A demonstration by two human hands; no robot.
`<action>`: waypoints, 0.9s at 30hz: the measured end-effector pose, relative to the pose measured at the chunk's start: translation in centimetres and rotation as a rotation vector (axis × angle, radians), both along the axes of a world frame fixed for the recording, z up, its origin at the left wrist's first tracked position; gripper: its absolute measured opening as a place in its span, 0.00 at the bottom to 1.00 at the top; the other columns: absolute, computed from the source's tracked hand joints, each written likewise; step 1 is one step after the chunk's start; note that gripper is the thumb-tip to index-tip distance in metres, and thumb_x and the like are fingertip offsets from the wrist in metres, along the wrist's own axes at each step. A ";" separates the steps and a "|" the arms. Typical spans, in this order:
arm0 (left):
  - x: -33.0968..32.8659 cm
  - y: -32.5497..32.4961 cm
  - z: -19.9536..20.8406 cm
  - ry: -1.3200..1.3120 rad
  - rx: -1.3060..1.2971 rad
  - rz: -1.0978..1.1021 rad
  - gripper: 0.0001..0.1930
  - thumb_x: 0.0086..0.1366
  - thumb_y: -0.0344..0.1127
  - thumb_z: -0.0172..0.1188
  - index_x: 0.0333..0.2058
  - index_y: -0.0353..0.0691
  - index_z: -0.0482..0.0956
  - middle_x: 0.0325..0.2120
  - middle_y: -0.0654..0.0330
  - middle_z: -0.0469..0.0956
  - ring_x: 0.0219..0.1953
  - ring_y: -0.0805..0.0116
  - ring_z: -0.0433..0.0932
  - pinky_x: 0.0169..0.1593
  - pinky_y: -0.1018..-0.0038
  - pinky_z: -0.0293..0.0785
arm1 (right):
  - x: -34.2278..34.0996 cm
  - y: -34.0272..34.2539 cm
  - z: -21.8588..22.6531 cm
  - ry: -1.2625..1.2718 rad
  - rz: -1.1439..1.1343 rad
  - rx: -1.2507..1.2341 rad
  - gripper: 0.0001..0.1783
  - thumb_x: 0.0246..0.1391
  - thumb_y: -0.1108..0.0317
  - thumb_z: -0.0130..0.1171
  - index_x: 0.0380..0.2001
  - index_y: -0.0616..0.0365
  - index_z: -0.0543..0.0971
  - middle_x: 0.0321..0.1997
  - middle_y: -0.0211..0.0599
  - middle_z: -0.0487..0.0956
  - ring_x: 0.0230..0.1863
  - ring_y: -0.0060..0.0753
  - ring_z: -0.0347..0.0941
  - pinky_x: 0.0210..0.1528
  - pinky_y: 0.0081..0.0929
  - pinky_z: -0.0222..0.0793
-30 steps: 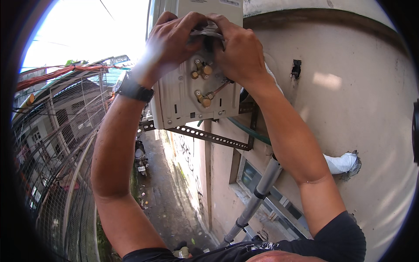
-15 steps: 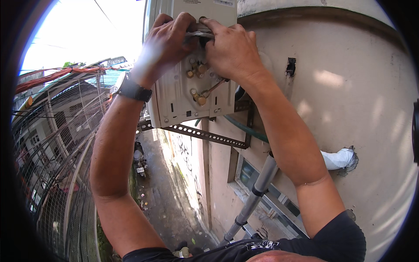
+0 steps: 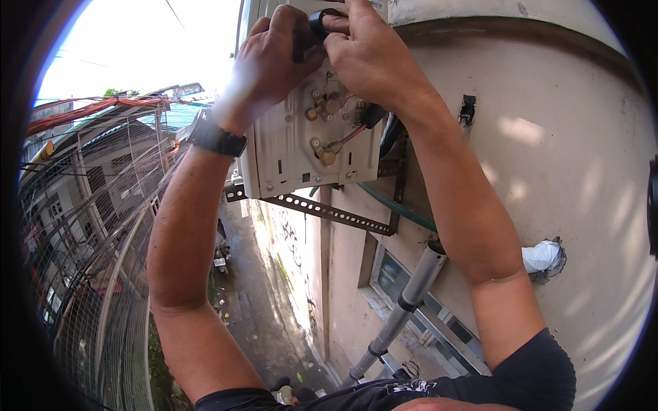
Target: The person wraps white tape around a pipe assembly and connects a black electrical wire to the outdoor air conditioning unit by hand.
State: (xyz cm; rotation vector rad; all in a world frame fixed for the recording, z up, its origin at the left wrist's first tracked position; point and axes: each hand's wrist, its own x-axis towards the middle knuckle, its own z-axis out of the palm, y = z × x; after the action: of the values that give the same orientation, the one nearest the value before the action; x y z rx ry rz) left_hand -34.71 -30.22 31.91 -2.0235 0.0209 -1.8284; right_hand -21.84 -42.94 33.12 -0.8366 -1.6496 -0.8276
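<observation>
Both my hands are raised to the side of a pale air conditioner outdoor unit. My right hand grips a black ring-shaped roll, apparently tape, with fingers at its opening. Close against it on the left, my left hand has its fingers curled; what they pinch, if anything, is hidden. Below the hands, brass valves stick out of the unit's panel. A thin copper pipe runs from the lower valve into black pipe insulation. A dark watch sits on my left wrist.
A perforated metal bracket supports the unit above an alley. A telescopic ladder leans below my right arm, near a green hose. From the beige wall protrudes a white-wrapped pipe. Tangled cables and mesh fill the left side.
My hands have shifted slightly up, and the black roll now shows in the right one. The pale strip between the fingers is out of sight. More valves and copper pipe are exposed.
</observation>
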 end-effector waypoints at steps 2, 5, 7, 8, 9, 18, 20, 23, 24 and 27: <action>-0.3 0.5 0.1 -0.004 -0.150 -0.069 0.27 0.59 0.34 0.74 0.52 0.38 0.68 0.42 0.53 0.85 0.49 0.56 0.84 0.52 0.64 0.79 | -0.5 0.5 -1.0 0.050 0.211 -0.057 0.19 0.63 0.73 0.53 0.57 0.63 0.71 0.53 0.62 0.81 0.56 0.56 0.80 0.58 0.43 0.75; -0.1 0.3 -0.1 -0.031 -0.136 -0.098 0.25 0.60 0.33 0.72 0.51 0.38 0.68 0.40 0.54 0.86 0.46 0.56 0.85 0.52 0.63 0.79 | 0.0 0.8 -3.8 0.256 0.462 -0.161 0.19 0.64 0.70 0.56 0.56 0.64 0.69 0.57 0.53 0.80 0.60 0.41 0.75 0.58 0.39 0.72; -0.2 1.0 0.1 -0.037 0.071 0.029 0.24 0.61 0.31 0.71 0.51 0.38 0.68 0.40 0.54 0.86 0.45 0.55 0.84 0.52 0.64 0.79 | 0.1 0.9 -5.0 0.267 0.401 -0.104 0.17 0.65 0.67 0.59 0.52 0.63 0.70 0.50 0.51 0.82 0.52 0.36 0.78 0.52 0.34 0.75; -0.3 1.3 0.1 -0.039 0.174 0.095 0.23 0.62 0.30 0.70 0.52 0.38 0.69 0.40 0.54 0.86 0.45 0.54 0.84 0.52 0.64 0.78 | 0.1 1.0 -5.5 0.272 0.372 -0.076 0.17 0.65 0.66 0.61 0.50 0.63 0.71 0.46 0.51 0.84 0.48 0.33 0.80 0.49 0.31 0.76; -0.2 1.2 0.1 -0.022 0.211 0.073 0.23 0.61 0.30 0.69 0.52 0.41 0.70 0.41 0.56 0.85 0.46 0.54 0.83 0.52 0.64 0.77 | 0.1 1.0 -5.8 0.276 0.339 -0.046 0.17 0.65 0.64 0.63 0.48 0.63 0.71 0.43 0.50 0.85 0.44 0.31 0.82 0.46 0.29 0.77; -0.6 -0.2 0.0 0.130 0.324 0.188 0.23 0.60 0.24 0.61 0.55 0.42 0.79 0.48 0.58 0.79 0.50 0.53 0.79 0.55 0.60 0.76 | 1.3 2.4 -7.3 -0.075 -0.181 0.374 0.08 0.57 0.68 0.65 0.39 0.54 0.80 0.33 0.34 0.87 0.57 0.41 0.76 0.57 0.47 0.58; -0.9 -0.8 0.3 0.180 0.284 0.187 0.19 0.63 0.24 0.59 0.53 0.41 0.79 0.47 0.57 0.78 0.50 0.52 0.79 0.54 0.59 0.76 | 1.4 2.6 -7.3 -0.048 -0.181 0.331 0.09 0.57 0.67 0.65 0.41 0.53 0.81 0.34 0.33 0.87 0.62 0.39 0.71 0.60 0.47 0.51; -1.3 -1.4 0.6 0.226 0.257 0.191 0.15 0.67 0.25 0.56 0.51 0.39 0.80 0.48 0.56 0.77 0.50 0.50 0.78 0.54 0.59 0.75 | 1.1 2.5 -7.3 -0.040 -0.257 0.331 0.10 0.57 0.66 0.64 0.43 0.53 0.81 0.34 0.33 0.87 0.63 0.41 0.70 0.61 0.48 0.50; -1.4 -1.8 0.7 0.249 0.234 0.181 0.13 0.68 0.26 0.56 0.50 0.38 0.80 0.47 0.55 0.77 0.50 0.50 0.78 0.54 0.59 0.76 | 1.1 2.5 -7.2 -0.045 -0.293 0.344 0.11 0.57 0.65 0.63 0.43 0.53 0.82 0.35 0.34 0.87 0.63 0.42 0.70 0.60 0.49 0.51; -1.4 -2.6 1.0 0.297 0.184 0.162 0.10 0.69 0.27 0.55 0.47 0.36 0.80 0.45 0.53 0.78 0.49 0.48 0.79 0.52 0.57 0.76 | 1.3 2.2 -6.6 -0.009 -0.426 0.240 0.13 0.56 0.65 0.63 0.44 0.54 0.82 0.37 0.36 0.87 0.61 0.45 0.72 0.59 0.50 0.53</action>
State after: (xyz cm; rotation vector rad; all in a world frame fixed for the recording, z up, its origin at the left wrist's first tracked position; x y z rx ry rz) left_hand -36.08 -32.84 32.92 -2.0796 0.1034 -1.3648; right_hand -20.55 -40.70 26.56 -1.0274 -1.3607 -1.2972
